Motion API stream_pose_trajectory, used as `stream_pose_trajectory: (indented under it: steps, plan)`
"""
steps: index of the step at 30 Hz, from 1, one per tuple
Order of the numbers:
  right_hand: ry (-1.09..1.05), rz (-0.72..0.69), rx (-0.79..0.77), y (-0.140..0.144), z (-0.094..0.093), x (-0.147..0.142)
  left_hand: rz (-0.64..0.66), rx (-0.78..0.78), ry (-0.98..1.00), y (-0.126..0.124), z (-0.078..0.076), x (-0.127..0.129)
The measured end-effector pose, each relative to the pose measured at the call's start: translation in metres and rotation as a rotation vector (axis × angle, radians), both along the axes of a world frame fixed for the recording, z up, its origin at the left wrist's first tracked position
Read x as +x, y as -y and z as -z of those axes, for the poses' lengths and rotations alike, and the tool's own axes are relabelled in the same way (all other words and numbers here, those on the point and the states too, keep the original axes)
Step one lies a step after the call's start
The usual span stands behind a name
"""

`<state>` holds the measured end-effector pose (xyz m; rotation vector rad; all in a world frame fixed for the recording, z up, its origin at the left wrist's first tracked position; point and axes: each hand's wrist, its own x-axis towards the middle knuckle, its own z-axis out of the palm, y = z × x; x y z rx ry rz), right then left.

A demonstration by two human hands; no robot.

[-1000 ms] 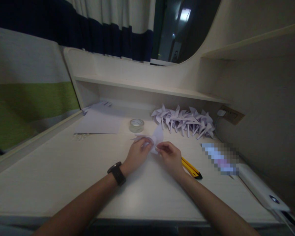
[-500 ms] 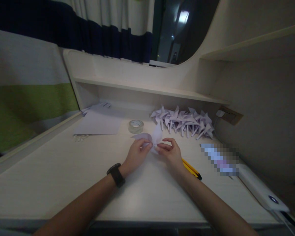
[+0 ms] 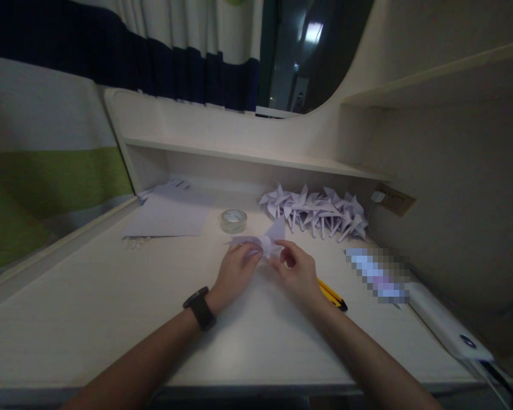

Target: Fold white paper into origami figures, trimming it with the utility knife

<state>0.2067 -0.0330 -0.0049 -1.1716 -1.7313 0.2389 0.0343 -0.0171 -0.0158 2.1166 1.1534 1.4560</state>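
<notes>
Left hand (image 3: 235,270) and right hand (image 3: 297,272) pinch the folded paper piece (image 3: 267,240) at its centre; keep fingertip pressure light, holding the flaps aligned above the desk (image 3: 111,296).

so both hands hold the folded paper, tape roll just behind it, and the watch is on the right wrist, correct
Not quite: the head view shows the watch on the left wrist. The rest stands: left hand and right hand hold the folded paper, with the tape roll just behind.
</notes>
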Motion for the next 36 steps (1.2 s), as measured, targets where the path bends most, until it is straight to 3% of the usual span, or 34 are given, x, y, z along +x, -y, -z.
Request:
stream_pose_trajectory:
  steps: [8,25,36]
  plan:
    - [-0.284,-0.242,-0.31,-0.0046,0.0076,-0.0041,0.002,0.039,0.025,0.0013,-0.0039,0.0006]
    - [-0.376,-0.343,-0.37,-0.0047,0.0092,-0.0019,0.08,0.035,0.011,0.0041,-0.0037,0.0011]
    - [-0.416,-0.288,-0.381,-0.0033,0.0043,-0.0037,0.04,-0.003,0.007,0.0046,-0.0056,0.0017]
